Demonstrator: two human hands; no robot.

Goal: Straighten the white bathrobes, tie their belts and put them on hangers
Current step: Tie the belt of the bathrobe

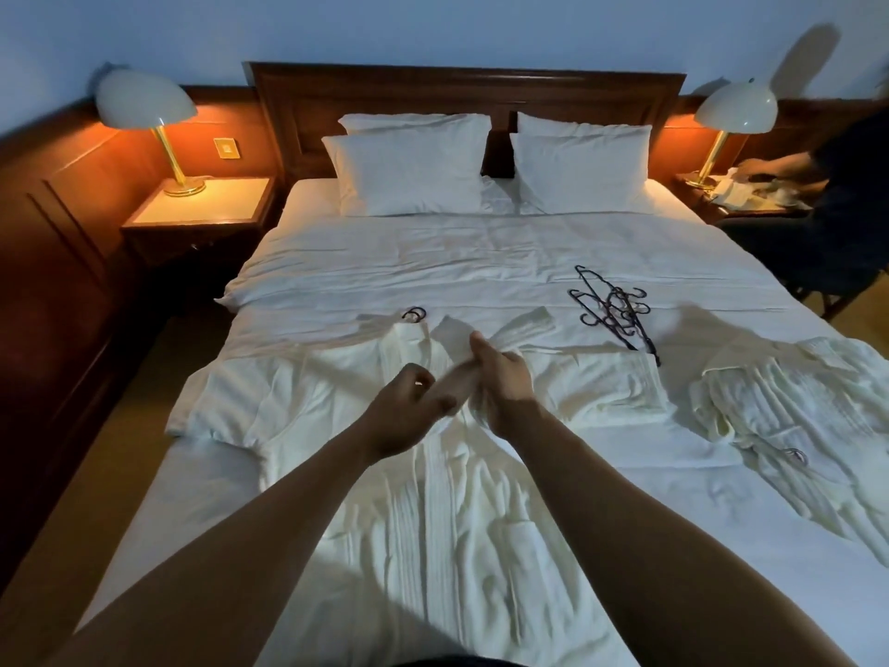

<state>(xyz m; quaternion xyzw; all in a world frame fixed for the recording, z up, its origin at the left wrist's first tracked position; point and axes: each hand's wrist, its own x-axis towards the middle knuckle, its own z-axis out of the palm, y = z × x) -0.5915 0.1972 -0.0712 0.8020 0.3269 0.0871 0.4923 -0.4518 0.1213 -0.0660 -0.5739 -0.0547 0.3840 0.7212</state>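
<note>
**Belt in both hands over the robe**

Head view: my left hand and right hand both grip the belt above the bathrobe spread on the bed. Spare hangers lie beyond; a second bathrobe lies to the right.

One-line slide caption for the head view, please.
Both hands, left and right, pull a belt over a white bathrobe on the bed, spare hangers nearby.

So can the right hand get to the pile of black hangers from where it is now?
Probably yes, but not right away. The hangers lie in the open on the bed, beyond and to the right of the right hand, with nothing on top. That hand is gripping the belt, so it must let go first.
</note>
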